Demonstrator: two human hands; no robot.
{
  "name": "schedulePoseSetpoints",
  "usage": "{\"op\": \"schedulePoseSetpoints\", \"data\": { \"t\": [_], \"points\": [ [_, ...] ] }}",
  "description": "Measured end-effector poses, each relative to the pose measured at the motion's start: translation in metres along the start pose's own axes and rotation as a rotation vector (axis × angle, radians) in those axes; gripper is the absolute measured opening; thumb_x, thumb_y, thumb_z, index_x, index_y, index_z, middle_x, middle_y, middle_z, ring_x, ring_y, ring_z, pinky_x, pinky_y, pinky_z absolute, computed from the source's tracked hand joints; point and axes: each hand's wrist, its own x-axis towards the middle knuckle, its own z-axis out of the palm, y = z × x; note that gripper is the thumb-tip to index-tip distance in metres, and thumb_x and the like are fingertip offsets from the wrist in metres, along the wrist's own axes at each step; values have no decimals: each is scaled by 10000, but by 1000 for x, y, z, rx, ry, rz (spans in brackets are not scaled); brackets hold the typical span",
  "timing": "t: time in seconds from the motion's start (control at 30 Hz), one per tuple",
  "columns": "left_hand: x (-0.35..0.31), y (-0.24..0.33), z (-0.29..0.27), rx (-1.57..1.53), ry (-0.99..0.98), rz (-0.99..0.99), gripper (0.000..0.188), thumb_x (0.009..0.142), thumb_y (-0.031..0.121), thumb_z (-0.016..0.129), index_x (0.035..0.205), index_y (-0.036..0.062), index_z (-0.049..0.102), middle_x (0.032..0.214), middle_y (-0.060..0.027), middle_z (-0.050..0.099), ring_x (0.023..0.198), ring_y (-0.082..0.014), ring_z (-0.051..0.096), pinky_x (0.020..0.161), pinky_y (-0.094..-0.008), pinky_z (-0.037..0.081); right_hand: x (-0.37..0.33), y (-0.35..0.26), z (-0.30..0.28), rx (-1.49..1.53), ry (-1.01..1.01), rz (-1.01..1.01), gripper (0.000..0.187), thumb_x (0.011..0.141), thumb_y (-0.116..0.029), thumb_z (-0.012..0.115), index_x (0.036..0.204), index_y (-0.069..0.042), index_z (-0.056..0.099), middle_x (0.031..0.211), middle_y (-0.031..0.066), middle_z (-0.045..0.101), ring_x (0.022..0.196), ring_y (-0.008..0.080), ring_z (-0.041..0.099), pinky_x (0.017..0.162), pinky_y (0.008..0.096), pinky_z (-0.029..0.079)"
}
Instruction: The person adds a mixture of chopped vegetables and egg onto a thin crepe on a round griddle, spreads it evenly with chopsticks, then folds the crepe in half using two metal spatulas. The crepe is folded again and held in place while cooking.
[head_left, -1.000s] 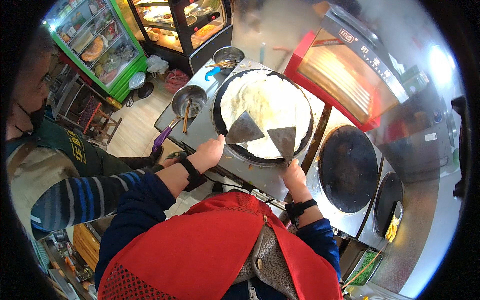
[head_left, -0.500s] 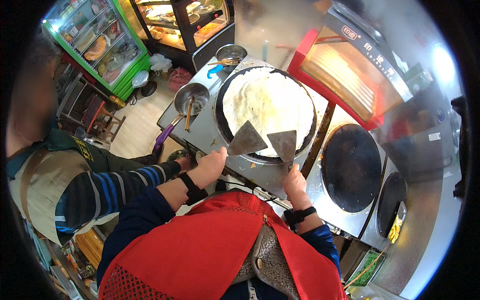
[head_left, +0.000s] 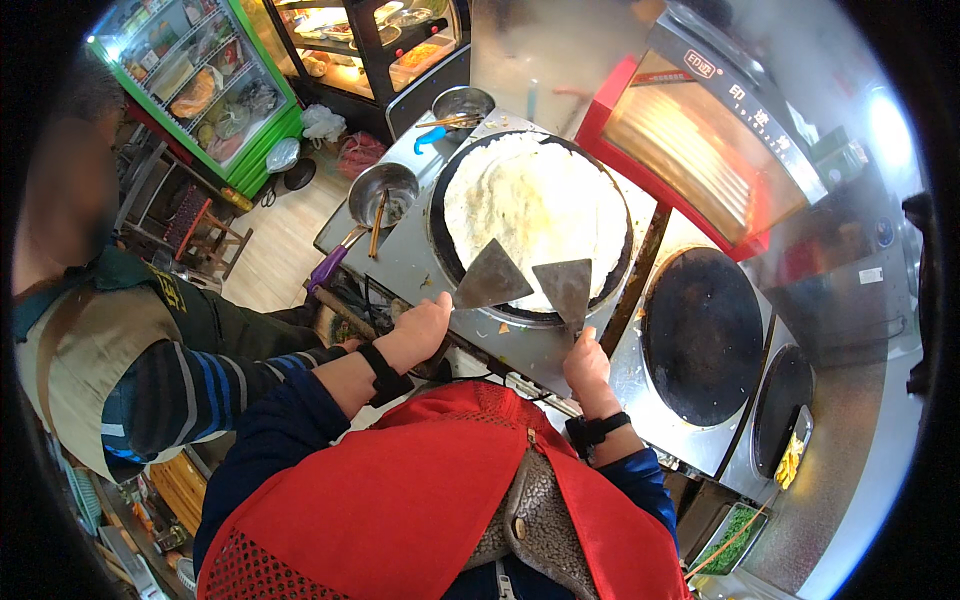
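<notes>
A thin, pale pancake (head_left: 540,205) covers most of a round black griddle (head_left: 440,235) in front of me. Closed round the handle of one flat metal spatula (head_left: 495,277) is my left hand (head_left: 424,328); that blade overlaps the pancake's near left edge. My right hand (head_left: 588,368) grips a second metal spatula (head_left: 565,290), whose blade lies over the near edge of the pancake, right of the first. The two blades are apart, with a narrow gap between them. Whether either blade is under the pancake I cannot tell.
Left of the griddle stand a purple-handled pan (head_left: 384,190) with chopsticks and another metal bowl (head_left: 463,105). Two more black griddles (head_left: 703,335) are on the right, below a red-framed warming case (head_left: 690,130). A co-worker in a striped sleeve (head_left: 215,385) stands close on my left.
Both spatulas and my hands stay almost where they were. The co-worker's hand has drawn back from beside my left hand, toward the lower left.
</notes>
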Motion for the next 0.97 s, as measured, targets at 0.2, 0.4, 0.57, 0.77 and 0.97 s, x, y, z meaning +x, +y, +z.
{"op": "schedulePoseSetpoints", "data": {
  "t": [0.2, 0.4, 0.57, 0.77, 0.97],
  "points": [
    [-2, 0, 1, 6, 5, 18, 179, 841, 19, 484, 974, -11, 369, 835, -264, 578, 751, -391, 623, 603, -449, 521, -1, -1, -1, -6, 4, -3, 223, 842, -80, 523, 1015, -4, 403, 852, 240, 649, 820, 355, 662, 712, 402, 541],
    [-1, -3, 2, -40, 9, 50, 146, 847, 12, 456, 961, -18, 369, 838, -274, 572, 742, -408, 613, 594, -463, 509, -2, -2, -4, -15, -18, 7, 222, 844, -79, 522, 1007, -8, 389, 868, 230, 650, 829, 351, 661, 721, 399, 540],
    [-4, -1, 1, -78, 28, 62, 140, 842, -1, 446, 956, -20, 367, 829, -279, 572, 732, -421, 612, 592, -474, 505, 1, -2, -1, 8, -21, 26, 270, 822, -77, 545, 1016, -2, 373, 885, 245, 642, 851, 367, 653, 736, 412, 535],
    [-4, -2, 1, -97, -4, 53, 152, 831, -12, 457, 948, -24, 359, 825, -288, 572, 729, -437, 607, 601, -488, 504, 1, 0, 2, 17, 17, -30, 247, 826, -65, 525, 1010, 10, 379, 857, 250, 638, 832, 382, 647, 724, 426, 532],
    [-5, 0, 0, -36, -4, 13, 192, 845, 53, 487, 1018, 15, 413, 900, -241, 607, 802, -381, 648, 648, -428, 535, 0, -3, -1, 45, 9, 4, 314, 799, -110, 598, 1006, 0, 389, 846, 247, 639, 818, 390, 646, 722, 431, 531]
  ]
}}
